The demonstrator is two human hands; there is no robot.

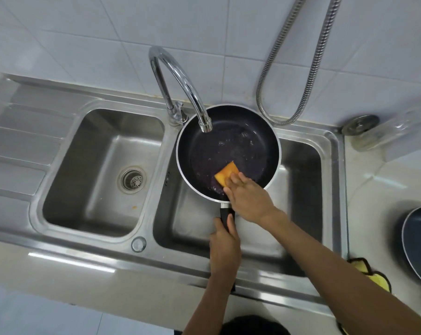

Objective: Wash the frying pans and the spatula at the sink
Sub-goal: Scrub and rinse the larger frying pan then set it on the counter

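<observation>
Head view: a round frying pan point(228, 146) with a dark non-stick interior and a bright metal rim is held directly under the outlet of the faucet point(178, 78), a polished chrome gooseneck, over the right basin of the stainless-steel sink point(301, 177). Pale residue specks the pan floor. The left hand point(225, 243) is wrapped around the straight black handle point(227, 217), on the near side of the faucet. The right hand point(248, 197) lays extended fingers flat on a rectangular orange sponge point(226, 174), pressing it against the pan's near inner wall; the sponge underside is hidden. Left of the faucet, the other basin holds a round perforated drain strainer point(132, 180). Right of the faucet hangs a ribbed metal hose point(308, 68). Farther right, a second dark pan point(419, 245) is cut off by the frame edge, a yellow cloth point(373, 276) is partly covered by the right forearm, and a blurred clear container point(385, 134) is hard to make out.
</observation>
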